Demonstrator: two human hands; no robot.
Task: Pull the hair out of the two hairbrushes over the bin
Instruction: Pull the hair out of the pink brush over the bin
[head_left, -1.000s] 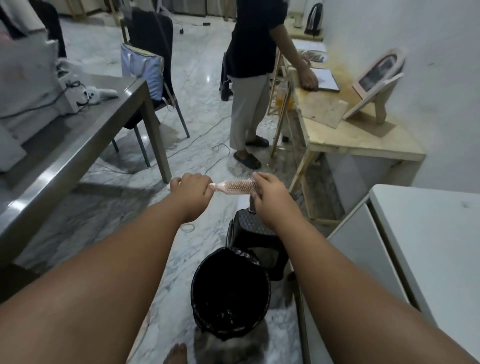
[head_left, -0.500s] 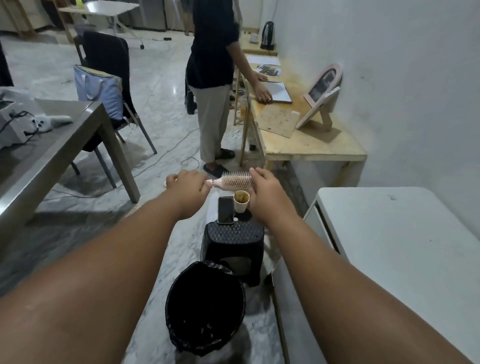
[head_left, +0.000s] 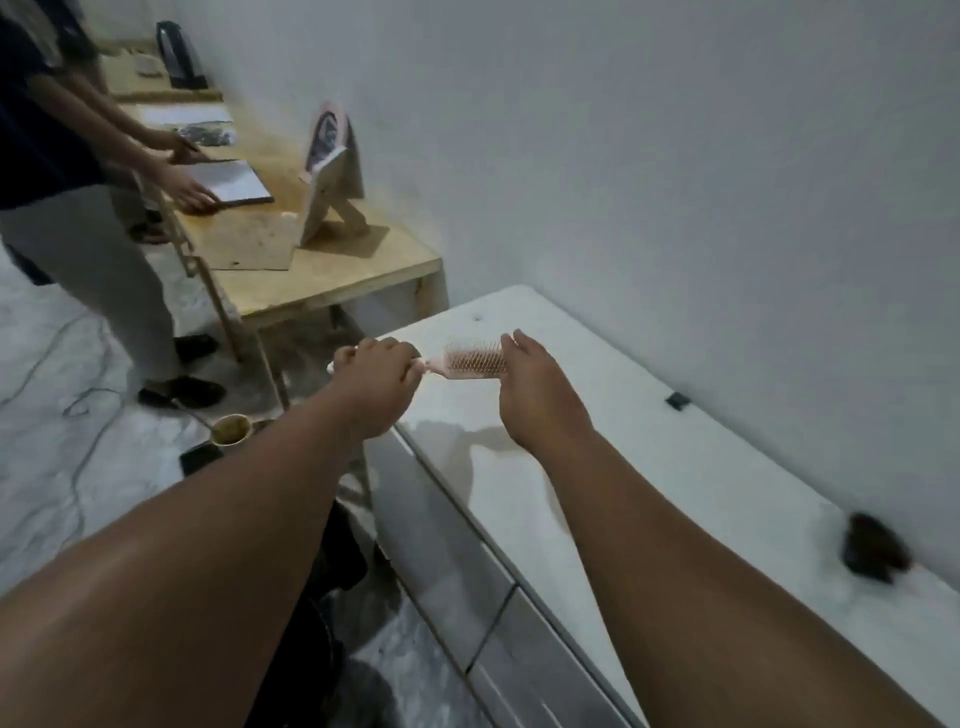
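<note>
I hold a pink hairbrush (head_left: 470, 360) level in the air over the near corner of a white cabinet top (head_left: 649, 447). My left hand (head_left: 374, 366) is closed round its handle. My right hand (head_left: 530, 379) grips the far end of the bristle head. The bristles point up and look free of hair. A dark, blurred object (head_left: 875, 553), possibly the second hairbrush, lies on the cabinet top at the right. The bin is almost wholly hidden under my left forearm; only dark patches (head_left: 332, 571) show there.
A person (head_left: 62, 208) stands at the left, hands on a wooden table (head_left: 322, 260) that carries a notebook (head_left: 234, 182) and a pink mirror (head_left: 330, 171). A cup (head_left: 232, 428) and a phone (head_left: 200, 457) sit low beside my left arm. Cables lie on the marble floor (head_left: 62, 415).
My view has swung to the right, from the bin and stool to the white cabinet. Both hands have carried the brush rightwards, over the cabinet's corner. The grip is unchanged.
</note>
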